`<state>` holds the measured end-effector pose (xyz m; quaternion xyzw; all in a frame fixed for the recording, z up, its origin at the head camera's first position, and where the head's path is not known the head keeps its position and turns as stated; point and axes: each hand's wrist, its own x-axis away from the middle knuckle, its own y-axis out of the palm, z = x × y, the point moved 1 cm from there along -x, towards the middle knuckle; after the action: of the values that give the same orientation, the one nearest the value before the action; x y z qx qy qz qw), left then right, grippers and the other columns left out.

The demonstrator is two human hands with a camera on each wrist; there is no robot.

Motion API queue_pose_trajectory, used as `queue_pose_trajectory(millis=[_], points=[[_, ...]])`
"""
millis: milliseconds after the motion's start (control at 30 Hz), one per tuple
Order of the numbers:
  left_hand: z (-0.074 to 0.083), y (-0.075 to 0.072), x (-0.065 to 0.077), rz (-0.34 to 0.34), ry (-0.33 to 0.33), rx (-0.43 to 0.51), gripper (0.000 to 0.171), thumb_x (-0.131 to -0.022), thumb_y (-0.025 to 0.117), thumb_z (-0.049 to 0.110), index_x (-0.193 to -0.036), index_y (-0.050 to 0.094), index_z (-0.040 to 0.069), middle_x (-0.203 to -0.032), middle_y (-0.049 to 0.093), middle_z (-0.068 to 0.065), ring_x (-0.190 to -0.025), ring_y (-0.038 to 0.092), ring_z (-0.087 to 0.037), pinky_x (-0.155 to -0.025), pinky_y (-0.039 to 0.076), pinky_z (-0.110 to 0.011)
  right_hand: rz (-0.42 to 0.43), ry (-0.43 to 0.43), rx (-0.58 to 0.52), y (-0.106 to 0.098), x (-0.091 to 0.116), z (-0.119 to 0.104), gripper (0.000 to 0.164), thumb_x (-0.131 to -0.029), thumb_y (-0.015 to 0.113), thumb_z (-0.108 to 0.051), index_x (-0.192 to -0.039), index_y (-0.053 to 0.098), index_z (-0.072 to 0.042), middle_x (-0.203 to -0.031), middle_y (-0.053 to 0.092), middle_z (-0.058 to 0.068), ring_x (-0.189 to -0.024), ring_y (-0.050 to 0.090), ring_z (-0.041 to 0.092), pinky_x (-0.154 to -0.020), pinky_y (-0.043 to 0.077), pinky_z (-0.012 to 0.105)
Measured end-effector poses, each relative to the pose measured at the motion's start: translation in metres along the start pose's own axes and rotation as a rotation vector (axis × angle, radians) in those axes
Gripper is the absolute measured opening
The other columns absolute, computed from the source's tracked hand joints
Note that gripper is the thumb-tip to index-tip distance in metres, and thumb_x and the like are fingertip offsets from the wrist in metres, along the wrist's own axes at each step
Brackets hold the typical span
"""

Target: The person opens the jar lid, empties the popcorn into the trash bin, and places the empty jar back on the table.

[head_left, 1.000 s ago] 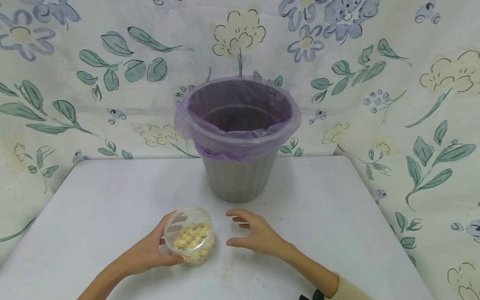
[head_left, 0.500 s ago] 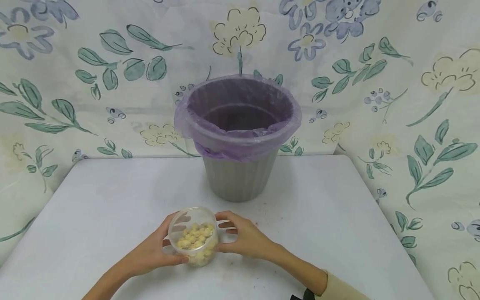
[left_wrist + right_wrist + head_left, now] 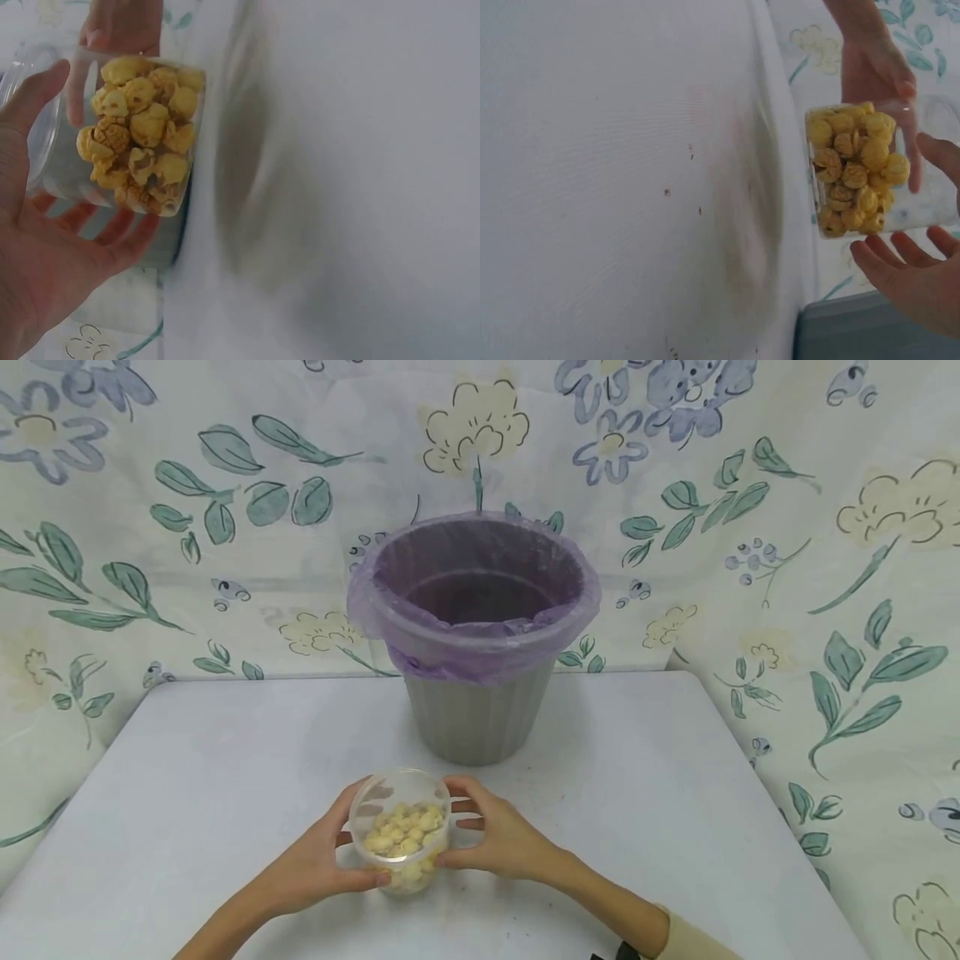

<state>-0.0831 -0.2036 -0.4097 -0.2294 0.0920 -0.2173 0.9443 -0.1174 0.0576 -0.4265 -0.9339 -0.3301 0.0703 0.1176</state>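
Note:
A clear plastic jar (image 3: 401, 859), its round mouth uncovered, is partly filled with yellow popcorn (image 3: 408, 831). Both hands hold it between them above the white table, with its mouth tipped slightly toward the head camera. My left hand (image 3: 311, 864) curves round the left side, thumb near the front and fingers behind. On the opposite side my right hand (image 3: 502, 839) grips with its thumb at the front and its fingers at the back. In the left wrist view the popcorn (image 3: 146, 127) fills the jar's lower part, and a gap shows between its bottom and the table.
Behind the jar stands a grey bin (image 3: 480, 718) with a purple bag (image 3: 480, 660) folded over its rim. Floral cloth (image 3: 247, 527) hangs behind and beside the white table (image 3: 225, 743). Small dark crumbs (image 3: 667, 193) lie on the tabletop.
My right hand has come in from the right and taken hold of the jar. The jar and my left hand have shifted a little to the right.

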Motion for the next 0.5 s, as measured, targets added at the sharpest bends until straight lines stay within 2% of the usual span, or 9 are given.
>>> queue_pose_trajectory(millis=[100, 167, 300, 500], points=[[0.006, 0.002, -0.002, 0.021, 0.012, -0.001, 0.097, -0.077, 0.087, 0.019, -0.153, 0.026, 0.013, -0.147, 0.041, -0.015, -0.127, 0.046, -0.021, -0.093, 0.050, -0.050, -0.001, -0.024, -0.005, -0.004, 0.004, -0.006, 0.086, -0.080, 0.086, -0.011, -0.150, 0.035, -0.011, -0.148, 0.044, 0.010, -0.129, 0.051, 0.023, -0.102, 0.044, 0.030], [0.010, 0.003, -0.004, 0.035, 0.023, -0.001, 0.096, -0.077, 0.088, 0.019, -0.151, 0.027, 0.012, -0.145, 0.043, -0.013, -0.124, 0.047, -0.016, -0.093, 0.050, -0.044, 0.001, -0.043, -0.010, -0.007, 0.006, -0.010, 0.086, -0.081, 0.085, -0.011, -0.150, 0.034, -0.011, -0.148, 0.044, 0.011, -0.130, 0.050, 0.026, -0.103, 0.044, 0.033], [0.019, 0.006, -0.008, 0.057, 0.040, 0.003, 0.093, -0.077, 0.088, 0.019, -0.149, 0.030, 0.009, -0.144, 0.044, -0.011, -0.124, 0.047, -0.017, -0.092, 0.050, -0.040, 0.013, -0.071, -0.010, -0.012, 0.010, -0.017, 0.087, -0.081, 0.085, -0.010, -0.150, 0.033, -0.009, -0.147, 0.045, 0.012, -0.132, 0.048, 0.030, -0.104, 0.044, 0.035], [0.030, 0.011, -0.016, 0.057, 0.050, 0.001, 0.092, -0.077, 0.087, 0.022, -0.150, 0.031, 0.016, -0.145, 0.044, -0.007, -0.125, 0.047, -0.022, -0.093, 0.050, -0.043, 0.050, -0.079, 0.008, -0.021, 0.017, -0.025, 0.089, -0.079, 0.087, -0.011, -0.150, 0.033, -0.014, -0.148, 0.044, 0.004, -0.134, 0.046, 0.024, -0.104, 0.044, 0.033]])
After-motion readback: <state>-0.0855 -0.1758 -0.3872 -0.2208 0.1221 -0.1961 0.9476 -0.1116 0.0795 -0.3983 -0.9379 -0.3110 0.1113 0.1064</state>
